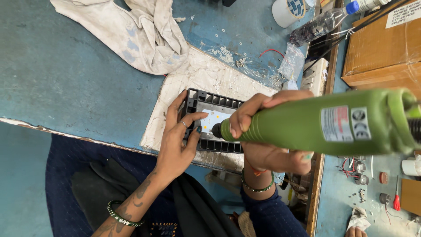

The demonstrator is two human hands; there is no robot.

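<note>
My right hand (pixel 267 131) grips a green electric screwdriver (pixel 320 125), its black tip pointing down at a black ribbed lamp housing (pixel 212 103). The housing lies on a white worn pad (pixel 206 74) and holds a white board with small yellow dots (pixel 212 118). Resting on the housing's left side, my left hand (pixel 177 138) has its fingers spread, the thumb close to the screwdriver tip. I wear a ring and green bangles.
A dirty white cloth (pixel 136 30) lies on the blue table at the back. Small screws in clear plastic (pixel 228 55), a plastic bottle (pixel 322 24), a tape roll (pixel 289 9) and a cardboard box (pixel 381 46) sit at the back right. A red screwdriver (pixel 397 197) lies at right.
</note>
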